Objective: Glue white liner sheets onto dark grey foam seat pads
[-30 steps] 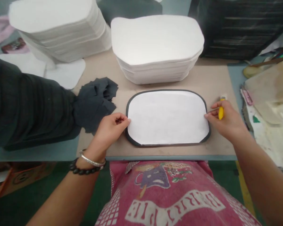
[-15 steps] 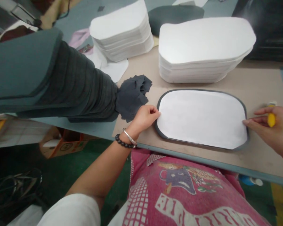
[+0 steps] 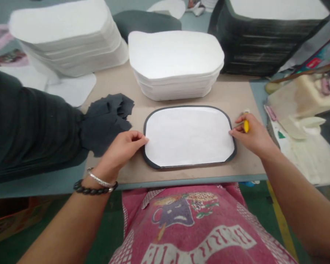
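A white rounded sheet (image 3: 189,136) lies on a slightly larger dark pad (image 3: 149,160), whose edge shows around it. My left hand (image 3: 125,146) pinches the sheet's left edge between thumb and fingertips. At the opposite end, my right hand (image 3: 251,135) has its thumb and a fingertip closed on the sheet's right edge. A yellow tool (image 3: 246,126) is tucked among the fingers of that hand. Dark fabric pieces (image 3: 101,123) are heaped beside my left hand.
Behind the pad stands a stack of white sheets (image 3: 176,55), with another white stack (image 3: 60,22) at the back left. Tall dark stacks rise at the left (image 3: 30,124) and back right (image 3: 261,44). A cream container (image 3: 305,95) stands at the right.
The view has turned to the right, so the table's things appear further left and the cream container has come into view. Both hands remain at the sheet's ends.
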Demonstrator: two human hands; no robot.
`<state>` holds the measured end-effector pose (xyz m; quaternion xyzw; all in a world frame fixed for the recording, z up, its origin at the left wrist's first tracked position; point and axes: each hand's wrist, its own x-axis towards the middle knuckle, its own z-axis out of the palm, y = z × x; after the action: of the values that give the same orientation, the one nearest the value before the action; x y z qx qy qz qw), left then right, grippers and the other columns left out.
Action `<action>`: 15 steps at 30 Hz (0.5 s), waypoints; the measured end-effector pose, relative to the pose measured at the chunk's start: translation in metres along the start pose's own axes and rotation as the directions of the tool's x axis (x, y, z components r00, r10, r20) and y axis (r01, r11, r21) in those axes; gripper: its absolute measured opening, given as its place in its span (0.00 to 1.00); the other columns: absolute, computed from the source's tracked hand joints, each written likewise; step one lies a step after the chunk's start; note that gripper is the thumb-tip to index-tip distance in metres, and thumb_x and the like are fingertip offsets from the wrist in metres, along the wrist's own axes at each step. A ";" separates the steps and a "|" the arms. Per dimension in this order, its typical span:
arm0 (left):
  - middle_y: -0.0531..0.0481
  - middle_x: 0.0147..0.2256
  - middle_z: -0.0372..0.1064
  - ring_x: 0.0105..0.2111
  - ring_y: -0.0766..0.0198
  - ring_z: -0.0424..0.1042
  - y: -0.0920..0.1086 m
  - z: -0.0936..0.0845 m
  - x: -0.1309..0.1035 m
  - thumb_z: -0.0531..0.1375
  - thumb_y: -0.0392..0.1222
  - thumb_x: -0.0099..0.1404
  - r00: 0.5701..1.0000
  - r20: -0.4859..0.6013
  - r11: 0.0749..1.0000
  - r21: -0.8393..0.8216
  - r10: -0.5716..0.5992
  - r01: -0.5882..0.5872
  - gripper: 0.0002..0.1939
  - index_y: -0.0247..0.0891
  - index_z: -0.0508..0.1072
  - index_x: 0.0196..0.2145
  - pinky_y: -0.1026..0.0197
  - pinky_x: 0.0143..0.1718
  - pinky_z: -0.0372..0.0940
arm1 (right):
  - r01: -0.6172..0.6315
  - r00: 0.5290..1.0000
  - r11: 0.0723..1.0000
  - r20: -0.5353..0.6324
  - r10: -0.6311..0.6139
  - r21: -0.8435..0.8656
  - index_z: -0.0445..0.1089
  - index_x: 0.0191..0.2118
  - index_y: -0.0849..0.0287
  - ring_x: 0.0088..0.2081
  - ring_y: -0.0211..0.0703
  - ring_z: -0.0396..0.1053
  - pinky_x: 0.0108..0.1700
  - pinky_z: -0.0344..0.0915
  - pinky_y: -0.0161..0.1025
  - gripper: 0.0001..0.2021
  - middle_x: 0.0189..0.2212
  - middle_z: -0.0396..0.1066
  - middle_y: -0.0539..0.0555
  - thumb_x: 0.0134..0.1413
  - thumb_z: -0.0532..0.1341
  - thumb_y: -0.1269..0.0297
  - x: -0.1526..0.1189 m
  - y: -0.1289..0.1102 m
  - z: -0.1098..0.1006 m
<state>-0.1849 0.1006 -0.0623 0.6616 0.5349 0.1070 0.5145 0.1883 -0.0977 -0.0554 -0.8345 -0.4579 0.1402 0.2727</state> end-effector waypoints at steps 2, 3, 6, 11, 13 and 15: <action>0.55 0.22 0.64 0.22 0.67 0.57 -0.001 0.000 0.002 0.65 0.56 0.51 1.000 -0.004 0.999 0.037 -0.017 0.017 0.17 0.38 0.75 0.27 0.64 0.24 0.50 | -0.013 1.000 0.999 -0.010 0.013 0.048 0.64 0.44 0.53 0.33 0.47 0.73 0.37 0.67 0.42 0.17 0.31 0.73 0.51 0.50 0.66 0.58 0.000 -0.003 0.000; 0.54 0.22 0.65 0.22 0.67 0.57 -0.001 0.000 0.002 0.65 0.56 0.51 1.000 -0.011 0.998 0.060 -0.020 0.020 0.17 0.38 0.74 0.27 0.64 0.24 0.50 | -0.016 1.000 0.998 -0.019 0.017 0.061 0.64 0.43 0.53 0.32 0.47 0.73 0.37 0.67 0.42 0.16 0.31 0.72 0.51 0.49 0.66 0.58 0.000 -0.005 0.000; 0.55 0.22 0.64 0.23 0.67 0.57 0.001 0.001 -0.001 0.65 0.58 0.52 1.000 -0.028 0.993 0.116 -0.011 0.015 0.18 0.38 0.73 0.26 0.64 0.24 0.51 | -0.038 0.999 0.998 -0.035 0.039 0.045 0.63 0.42 0.54 0.32 0.47 0.73 0.37 0.66 0.42 0.16 0.32 0.73 0.51 0.47 0.65 0.61 -0.001 -0.008 0.001; 0.55 0.22 0.64 0.24 0.66 0.57 0.003 0.002 -0.006 0.64 0.59 0.54 0.999 -0.038 0.991 0.131 0.007 -0.002 0.20 0.38 0.73 0.27 0.64 0.25 0.50 | -0.073 0.997 0.997 0.001 0.073 -0.010 0.62 0.42 0.54 0.33 0.48 0.73 0.37 0.64 0.42 0.15 0.32 0.74 0.52 0.46 0.63 0.64 -0.001 -0.011 0.000; 0.54 0.24 0.66 0.25 0.66 0.60 0.002 0.002 -0.006 0.65 0.60 0.54 0.999 -0.045 0.995 0.103 0.011 -0.007 0.21 0.38 0.75 0.29 0.64 0.26 0.52 | -0.080 0.997 0.997 0.005 0.080 -0.017 0.62 0.42 0.53 0.35 0.49 0.73 0.39 0.64 0.42 0.15 0.32 0.74 0.52 0.47 0.63 0.63 0.000 -0.012 0.001; 0.54 0.25 0.68 0.26 0.65 0.61 0.002 0.002 -0.006 0.65 0.60 0.53 0.998 -0.057 0.996 0.093 0.017 -0.012 0.21 0.37 0.75 0.30 0.64 0.28 0.53 | -0.089 0.996 0.996 0.005 0.089 0.002 0.62 0.42 0.53 0.35 0.49 0.73 0.39 0.65 0.42 0.15 0.33 0.74 0.52 0.47 0.62 0.62 -0.001 -0.014 0.002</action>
<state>-0.1848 0.0946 -0.0590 0.6852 0.5490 0.1050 0.4670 0.1772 -0.0917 -0.0493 -0.8534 -0.4208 0.1546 0.2661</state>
